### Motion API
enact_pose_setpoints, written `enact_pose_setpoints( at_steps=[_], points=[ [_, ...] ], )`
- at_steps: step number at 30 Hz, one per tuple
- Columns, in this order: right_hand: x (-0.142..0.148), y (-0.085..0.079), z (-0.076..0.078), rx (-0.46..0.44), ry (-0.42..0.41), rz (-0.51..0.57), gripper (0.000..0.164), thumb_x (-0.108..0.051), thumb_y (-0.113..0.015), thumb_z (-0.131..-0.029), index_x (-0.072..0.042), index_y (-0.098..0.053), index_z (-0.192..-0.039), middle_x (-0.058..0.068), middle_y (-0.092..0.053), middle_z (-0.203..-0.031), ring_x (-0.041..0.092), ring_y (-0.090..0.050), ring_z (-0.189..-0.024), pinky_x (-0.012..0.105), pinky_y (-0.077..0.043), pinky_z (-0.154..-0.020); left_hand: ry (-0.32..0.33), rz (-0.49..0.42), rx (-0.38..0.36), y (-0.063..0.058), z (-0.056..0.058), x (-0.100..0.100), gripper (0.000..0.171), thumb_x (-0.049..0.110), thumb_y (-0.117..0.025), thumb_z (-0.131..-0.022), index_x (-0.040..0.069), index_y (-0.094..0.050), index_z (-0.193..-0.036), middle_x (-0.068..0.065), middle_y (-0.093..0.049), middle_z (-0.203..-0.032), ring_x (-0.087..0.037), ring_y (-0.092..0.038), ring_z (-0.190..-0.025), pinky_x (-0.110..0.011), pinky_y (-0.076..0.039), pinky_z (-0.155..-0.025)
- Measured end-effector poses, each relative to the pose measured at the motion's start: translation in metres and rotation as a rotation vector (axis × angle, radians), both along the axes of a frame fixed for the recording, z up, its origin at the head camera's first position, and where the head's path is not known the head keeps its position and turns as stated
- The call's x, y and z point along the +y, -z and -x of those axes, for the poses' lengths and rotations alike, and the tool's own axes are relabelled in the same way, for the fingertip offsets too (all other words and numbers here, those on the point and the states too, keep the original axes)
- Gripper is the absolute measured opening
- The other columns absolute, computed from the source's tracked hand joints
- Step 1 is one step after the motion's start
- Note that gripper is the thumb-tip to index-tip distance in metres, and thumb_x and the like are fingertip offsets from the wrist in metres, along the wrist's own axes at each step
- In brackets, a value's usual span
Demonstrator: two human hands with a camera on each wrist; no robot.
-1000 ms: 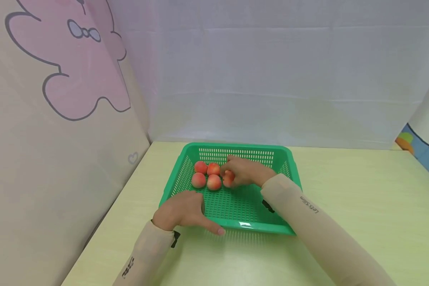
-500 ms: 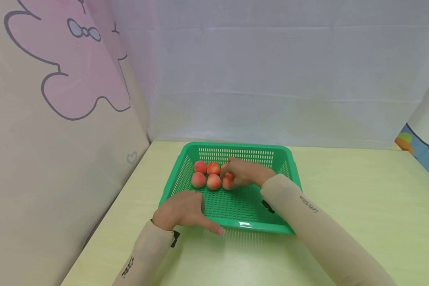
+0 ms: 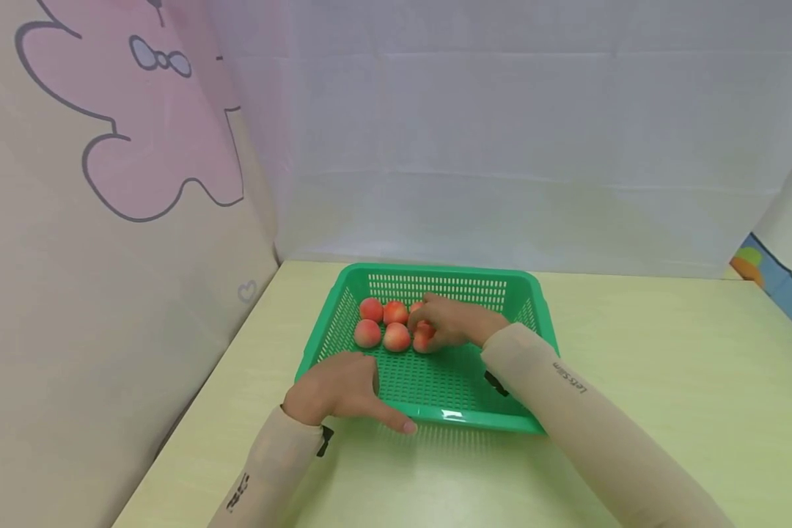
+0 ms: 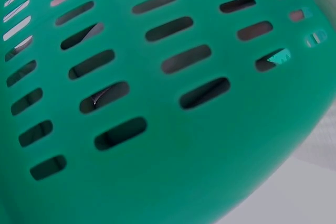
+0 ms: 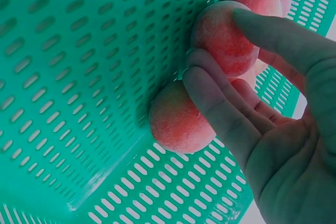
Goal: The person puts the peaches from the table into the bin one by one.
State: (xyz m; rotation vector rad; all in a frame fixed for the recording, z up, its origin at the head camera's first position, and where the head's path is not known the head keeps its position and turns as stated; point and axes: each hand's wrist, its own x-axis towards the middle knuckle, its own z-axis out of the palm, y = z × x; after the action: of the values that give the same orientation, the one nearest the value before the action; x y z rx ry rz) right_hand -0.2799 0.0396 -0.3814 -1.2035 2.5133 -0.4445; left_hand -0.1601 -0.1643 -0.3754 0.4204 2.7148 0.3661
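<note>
My right hand point(image 3: 458, 320) reaches into a green plastic basket point(image 3: 452, 416) and holds a red-orange peach point(image 3: 423, 340). In the right wrist view, the thumb touches the top of this peach point(image 5: 223, 32) and the fingers curve beneath it. Another peach point(image 5: 181, 124) sits beside the fingertips, close to the basket wall. Several more peaches, such as this pale one point(image 3: 397, 337), stand in two rows at the basket's left. My left hand point(image 3: 335, 389) grips the near-left rim, its thumb stretched along the outside front. Its other fingers are mostly hidden. Only slotted basket wall point(image 4: 173, 129) shows in the left wrist view.
The basket stands on a pale yellow-green table point(image 3: 666, 367). A cartoon-printed cloth point(image 3: 152, 147) hangs close on the left, and a pale sheet point(image 3: 501, 147) hangs behind the table. Slotted basket walls surround my right hand.
My right hand has shifted very slightly toward me, and the peach behind it shows more than a second ago. The left hand and the basket have stayed in place.
</note>
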Motion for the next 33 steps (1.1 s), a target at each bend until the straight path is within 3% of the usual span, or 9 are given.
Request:
enact_pose_setpoints(
  at_steps=[10,13,17,20,24,27,33],
  points=[
    [-0.001,0.002,0.000,-0.008,0.036,-0.024,0.030,-0.022,-0.071,-0.087,-0.020,-0.063,-0.116,0.008,-0.047,-0.110,0.021,-0.047,-0.095,0.037,-0.046,-0.081,-0.003,-0.009,-0.005,-0.001,-0.002,0.000,0.073,0.090,-0.061,-0.047,0.022,-0.034,-0.052,0.011,-0.020,-0.047,-0.008,-0.021,-0.044,-0.027,-0.021,-0.041],
    [0.000,-0.001,-0.001,-0.017,0.077,-0.033,0.038,-0.024,-0.071,-0.086,-0.020,-0.059,-0.122,0.011,-0.045,-0.125,0.024,-0.046,-0.108,0.042,-0.044,-0.088,-0.003,-0.006,-0.006,0.000,-0.002,0.000,0.073,0.090,-0.061,-0.046,0.021,-0.035,-0.053,0.010,-0.021,-0.048,-0.008,-0.022,-0.044,-0.027,-0.021,-0.042],
    [0.002,-0.010,-0.002,0.023,0.133,-0.039,0.050,-0.023,-0.069,-0.087,-0.019,-0.053,-0.133,0.017,-0.032,-0.145,0.027,-0.043,-0.120,0.047,-0.040,-0.095,-0.002,0.003,-0.003,0.002,-0.001,0.000,0.073,0.090,-0.060,-0.046,0.022,-0.036,-0.054,0.010,-0.022,-0.049,-0.008,-0.025,-0.044,-0.027,-0.023,-0.042],
    [0.004,-0.025,-0.007,0.091,0.171,-0.044,0.050,-0.027,-0.065,-0.089,-0.021,-0.049,-0.137,0.012,-0.033,-0.143,0.024,-0.054,-0.104,0.045,-0.046,-0.087,0.002,0.003,0.000,0.002,-0.001,0.000,0.072,0.090,-0.061,-0.046,0.022,-0.037,-0.054,0.010,-0.023,-0.048,-0.008,-0.025,-0.044,-0.027,-0.024,-0.042],
    [0.012,-0.056,-0.021,0.168,0.190,0.041,0.049,-0.035,-0.064,-0.090,-0.024,-0.050,-0.136,0.000,-0.042,-0.119,0.015,-0.057,-0.079,0.035,-0.050,-0.069,0.012,-0.011,-0.003,0.000,-0.001,0.001,0.069,0.089,-0.061,-0.047,0.023,-0.044,-0.057,0.011,-0.026,-0.049,-0.008,-0.027,-0.046,-0.027,-0.026,-0.043],
    [0.023,-0.081,-0.038,0.234,0.167,0.167,0.048,-0.037,-0.066,-0.089,-0.023,-0.052,-0.132,-0.005,-0.042,-0.108,0.012,-0.055,-0.079,0.031,-0.048,-0.063,0.011,-0.012,-0.006,-0.001,-0.001,0.001,0.069,0.089,-0.061,-0.047,0.023,-0.046,-0.059,0.011,-0.027,-0.050,-0.009,-0.029,-0.046,-0.028,-0.027,-0.044],
    [0.049,-0.114,-0.078,0.409,0.122,0.355,0.045,-0.039,-0.068,-0.087,-0.021,-0.056,-0.127,-0.007,-0.046,-0.111,0.007,-0.054,-0.080,0.029,-0.047,-0.060,0.011,-0.017,-0.011,0.001,0.000,0.001,0.067,0.088,-0.062,-0.048,0.025,-0.055,-0.067,0.010,-0.035,-0.054,-0.009,-0.036,-0.050,-0.028,-0.031,-0.046]
  ],
)
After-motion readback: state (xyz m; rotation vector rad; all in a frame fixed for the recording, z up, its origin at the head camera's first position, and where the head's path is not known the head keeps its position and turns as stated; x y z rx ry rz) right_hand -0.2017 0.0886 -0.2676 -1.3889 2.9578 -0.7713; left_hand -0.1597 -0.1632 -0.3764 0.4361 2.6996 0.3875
